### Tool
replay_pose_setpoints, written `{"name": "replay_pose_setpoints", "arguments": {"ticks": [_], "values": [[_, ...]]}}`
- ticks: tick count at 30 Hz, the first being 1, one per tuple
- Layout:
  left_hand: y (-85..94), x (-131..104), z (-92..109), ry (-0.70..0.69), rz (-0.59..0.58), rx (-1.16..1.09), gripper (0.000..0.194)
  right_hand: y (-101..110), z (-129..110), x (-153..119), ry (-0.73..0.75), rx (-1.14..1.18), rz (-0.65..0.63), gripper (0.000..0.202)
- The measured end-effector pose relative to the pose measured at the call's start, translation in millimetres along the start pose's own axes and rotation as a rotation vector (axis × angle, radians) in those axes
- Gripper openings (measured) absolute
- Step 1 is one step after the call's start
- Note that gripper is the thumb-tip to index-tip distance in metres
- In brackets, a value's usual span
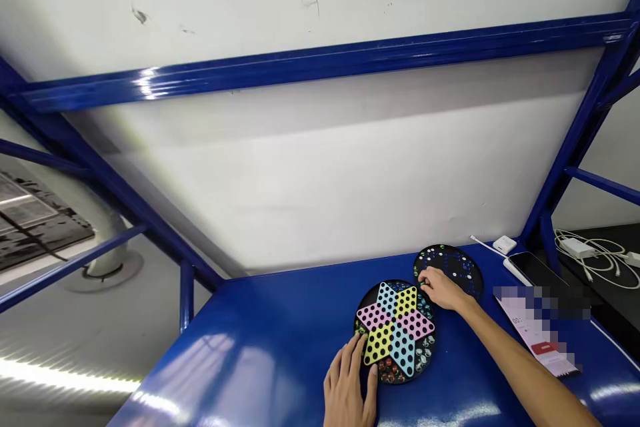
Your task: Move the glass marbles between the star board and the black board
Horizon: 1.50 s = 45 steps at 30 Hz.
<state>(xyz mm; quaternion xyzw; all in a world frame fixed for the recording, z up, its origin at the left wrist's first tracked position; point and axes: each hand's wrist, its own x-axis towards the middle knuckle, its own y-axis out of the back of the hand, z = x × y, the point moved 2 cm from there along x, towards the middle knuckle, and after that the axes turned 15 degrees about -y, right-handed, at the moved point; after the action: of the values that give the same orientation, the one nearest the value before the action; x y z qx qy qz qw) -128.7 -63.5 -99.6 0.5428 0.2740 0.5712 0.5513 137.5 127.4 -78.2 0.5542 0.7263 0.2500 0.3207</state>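
A round black Chinese checkers set [425, 340] lies on the blue table, with a star board [393, 320] of yellow, pink and light blue points on it. Marbles [389, 371] in several colours sit in the compartments around the star. My left hand [349, 383] rests at the set's left edge, fingers apart, thumb near the lower rim. Farther back is a second round black tray [473, 267] with white spots and a few green marbles. My right hand [441, 287] reaches its near left edge with fingertips pinched; what is between them is too small to make out.
At the right lie a phone with a lit screen [537, 337], a dark phone [537, 269], a white charger [505, 244] and tangled white cables [603, 253]. Blue frame bars [320, 67] cross the white wall behind the blue table [280, 320].
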Motion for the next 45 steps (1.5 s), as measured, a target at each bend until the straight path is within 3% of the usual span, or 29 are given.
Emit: {"name": "replay_pose_setpoints", "arguments": {"ticks": [4, 6, 10, 14, 21, 28, 35, 40, 45], "values": [[-1.6, 0, -4, 0.014, 0.029, -0.036, 0.050, 18, 21, 12, -0.174, 0.597, 0.061, 0.021], [-3.6, -1, -5, 0.005, 0.039, -0.027, 0.052, 32, 32, 21, -0.240, 0.686, 0.149, 0.027], [-8.6, -1, -5, -0.023, -0.006, 0.007, 0.057, 57, 52, 47, -0.359, 0.550, 0.254, 0.030], [-10.3, 0, -9, 0.006, -0.015, -0.017, 0.056, 64, 59, 71, -0.466, 0.258, 0.308, 0.028], [-10.2, -2, -16, 0.010, 0.004, -0.035, 0.051, 43, 40, 88, -0.419, -0.198, 0.329, 0.032], [-9.3, -1, -16, -0.002, 0.018, -0.047, 0.047, 28, 35, 82, -0.301, -0.240, 0.260, 0.028], [-2.2, 1, -10, 0.002, 0.057, -0.065, 0.045, 32, 35, 79, -0.304, 0.154, 0.185, 0.007], [3.3, 3, -7, 0.058, 0.060, -0.107, 0.045, 34, 30, 70, -0.270, 0.643, 0.060, 0.025], [6.3, 4, -4, 0.081, 0.057, -0.149, 0.046, 31, 26, 69, -0.280, 1.073, -0.033, 0.022]]}}
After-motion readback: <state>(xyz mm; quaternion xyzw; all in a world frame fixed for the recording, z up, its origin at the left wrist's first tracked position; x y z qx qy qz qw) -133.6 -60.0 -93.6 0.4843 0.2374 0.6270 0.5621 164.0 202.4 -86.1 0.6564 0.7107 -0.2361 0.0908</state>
